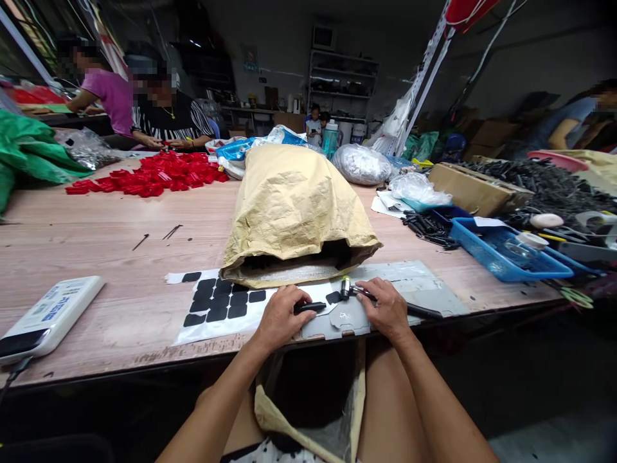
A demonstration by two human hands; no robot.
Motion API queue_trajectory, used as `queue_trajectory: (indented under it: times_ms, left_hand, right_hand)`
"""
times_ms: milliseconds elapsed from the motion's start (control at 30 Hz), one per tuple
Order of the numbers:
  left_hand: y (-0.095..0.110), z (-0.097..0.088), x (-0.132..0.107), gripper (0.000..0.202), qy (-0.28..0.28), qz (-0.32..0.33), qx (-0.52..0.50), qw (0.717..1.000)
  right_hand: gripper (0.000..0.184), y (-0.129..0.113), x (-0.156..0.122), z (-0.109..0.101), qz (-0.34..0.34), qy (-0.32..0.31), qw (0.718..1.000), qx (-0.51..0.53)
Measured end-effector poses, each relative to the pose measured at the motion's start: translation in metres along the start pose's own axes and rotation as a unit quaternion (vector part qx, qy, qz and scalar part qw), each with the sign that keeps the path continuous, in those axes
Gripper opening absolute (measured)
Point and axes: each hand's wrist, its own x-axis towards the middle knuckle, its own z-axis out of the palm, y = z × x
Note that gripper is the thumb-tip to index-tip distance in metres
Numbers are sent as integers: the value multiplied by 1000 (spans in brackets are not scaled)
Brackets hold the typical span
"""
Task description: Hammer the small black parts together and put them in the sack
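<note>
My left hand (pixel 282 313) is closed around a small black tube-like piece (pixel 314 307), held just over the front edge of the table. In my right hand (pixel 387 308) is a small hammer (pixel 346 288), gripped by its dark handle with the yellow-and-black head pointing left, close to the piece. Under both hands lies a worn grey board (pixel 424 283). Left of it, a white sheet (pixel 186 334) carries several black rounded square stickers. A large yellow-brown sack (pixel 299 199) lies behind my hands, its mouth facing me; dark contents inside are hard to make out.
A second open sack (pixel 359 392) sits between my legs. A white power bank (pixel 53 315) lies left; red parts (pixel 159 172) are heaped farther back. To the right are a blue tray (pixel 511 254), black parts (pixel 429 228) and a cardboard box (pixel 477 186). Co-workers sit beyond.
</note>
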Motion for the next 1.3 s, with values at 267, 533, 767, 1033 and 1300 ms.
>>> queue_trajectory:
  times_ms: [267,533,767,1033,1300]
  left_hand:
    - [-2,-5,2,17,-11,-13,-19,1000]
    - [1,-3,3,18,-14,-46,-32,998]
    - [3,-5,3,15,-14,-46,-32,998]
    - [3,-4,2,14,-12,-44,-37,998]
    - [2,-3,2,16,-10,-40,-29,999]
  right_hand:
    - [29,-15,2,-12,-44,20,998,41]
    - [31,-78,4,-31,-73,8,970,233]
    - [35,-93,-4,-23,-80,-10,978,191]
    - [33,-88,-4,-27,-54,0,985,164]
    - [30,-79,-8,-23,-39,-17,984,172]
